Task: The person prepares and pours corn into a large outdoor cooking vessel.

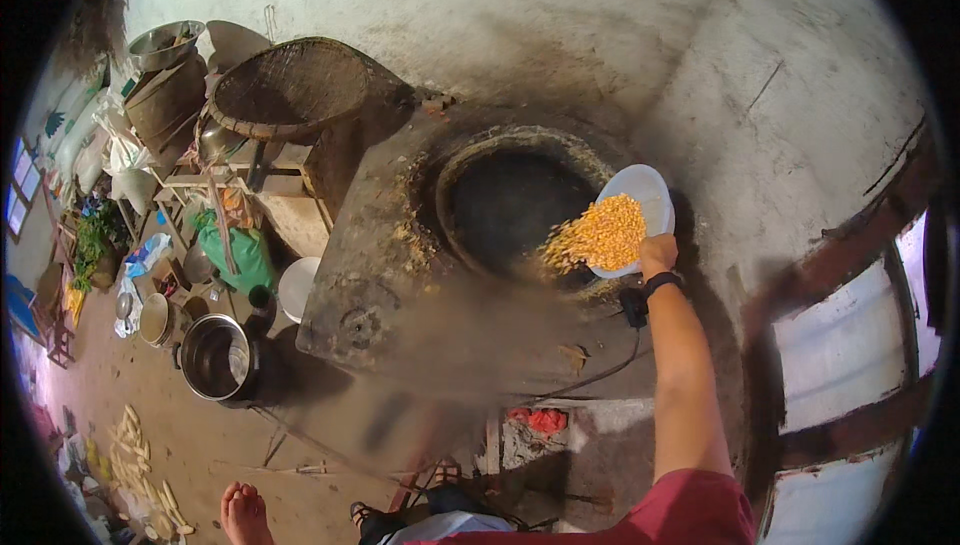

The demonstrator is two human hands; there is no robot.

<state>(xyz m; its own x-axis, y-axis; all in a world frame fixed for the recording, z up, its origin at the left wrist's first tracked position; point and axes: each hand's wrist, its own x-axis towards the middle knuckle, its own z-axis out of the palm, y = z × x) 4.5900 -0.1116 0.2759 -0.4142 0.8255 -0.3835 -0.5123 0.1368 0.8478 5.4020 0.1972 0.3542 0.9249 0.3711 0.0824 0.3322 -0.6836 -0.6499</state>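
Note:
My right hand (657,255) grips the near rim of a whitish bowl (655,195), its fingers partly hidden by the rim. The bowl is tilted to the left over the right side of a big dark wok (515,200) set into an earthen stove. Yellow corn kernels (610,232) fill the bowl's lower side and spill over its lip into the wok, blurred by motion at the edge. A dark band circles my right wrist. My left hand (245,513) is low at the left, away from the stove, fingers loosely bent and nothing seen in it.
Left of the stove stand a metal pot (217,357), a green sack (238,255) and a woven basket (290,88). Corn cobs (140,465) lie on the floor at lower left. A black cable (605,375) crosses the stove's front. A wall rises behind.

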